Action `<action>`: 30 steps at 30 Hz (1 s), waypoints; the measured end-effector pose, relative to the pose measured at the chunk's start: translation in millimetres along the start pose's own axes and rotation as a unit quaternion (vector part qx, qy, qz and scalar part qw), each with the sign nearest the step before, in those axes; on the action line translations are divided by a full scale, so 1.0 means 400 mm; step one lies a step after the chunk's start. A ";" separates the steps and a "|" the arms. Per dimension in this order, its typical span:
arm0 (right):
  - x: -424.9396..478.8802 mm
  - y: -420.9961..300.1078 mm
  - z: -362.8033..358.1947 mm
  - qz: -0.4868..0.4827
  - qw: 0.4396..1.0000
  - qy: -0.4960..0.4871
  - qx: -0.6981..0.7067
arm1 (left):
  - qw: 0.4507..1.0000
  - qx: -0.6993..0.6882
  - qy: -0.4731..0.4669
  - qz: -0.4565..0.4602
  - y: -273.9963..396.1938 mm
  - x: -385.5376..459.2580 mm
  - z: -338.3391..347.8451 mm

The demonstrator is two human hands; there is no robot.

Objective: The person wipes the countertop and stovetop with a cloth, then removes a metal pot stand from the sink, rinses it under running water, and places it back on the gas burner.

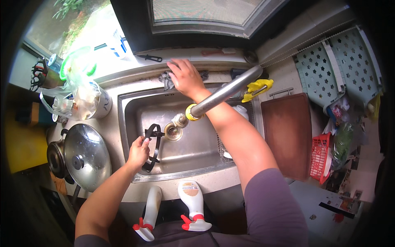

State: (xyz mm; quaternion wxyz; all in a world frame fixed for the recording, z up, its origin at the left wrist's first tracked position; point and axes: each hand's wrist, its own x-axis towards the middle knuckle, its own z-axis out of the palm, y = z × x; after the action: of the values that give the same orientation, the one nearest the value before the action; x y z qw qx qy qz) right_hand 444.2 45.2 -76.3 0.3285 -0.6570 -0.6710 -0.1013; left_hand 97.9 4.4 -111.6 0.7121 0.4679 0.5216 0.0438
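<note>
My left hand (139, 152) grips a black plastic ring-shaped piece (158, 145) with small tabs, held over the left part of the stainless steel sink (191, 156). Beyond the sink's back edge, my right hand (186, 77) reaches over, fingers apart, just beside a grey cloth (167, 81); whether it touches the cloth or the ledge I cannot tell. The metal faucet (228, 89) with a yellow collar passes above my right forearm. Below its spout is the drain (173, 131). A black-handled knife (150, 58) lies on the windowsill behind my right hand.
Two white spray bottles (192, 196) (153, 203) with red triggers are at the front edge. A glass pot lid (87, 157) and a bagged white bucket (98, 102) stand left. To the right are a brown cutting board (287, 136), a yellow cloth (257, 89) and a red basket (320, 159).
</note>
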 end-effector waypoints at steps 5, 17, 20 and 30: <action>0.130 0.007 0.123 -0.064 0.993 -0.076 -0.068 | 0.993 -0.111 0.039 -0.022 0.036 -0.055 -0.014; 0.068 0.022 0.103 -0.080 0.994 0.059 -0.040 | 0.982 -0.183 0.005 -0.048 0.162 -0.180 -0.065; -0.058 -0.064 0.074 0.127 0.986 0.063 0.089 | 0.981 -0.186 0.020 -0.041 0.197 -0.236 -0.066; -0.525 -0.255 -0.185 0.460 0.844 -0.172 0.213 | 0.981 -0.190 0.006 -0.043 0.335 -0.337 -0.074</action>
State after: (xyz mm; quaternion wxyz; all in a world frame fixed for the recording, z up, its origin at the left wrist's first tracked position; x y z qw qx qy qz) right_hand 353.5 -179.8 -110.1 0.3484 -0.8111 -0.3422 0.3219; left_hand 70.8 23.2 77.9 0.7861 0.3005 0.5280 0.1142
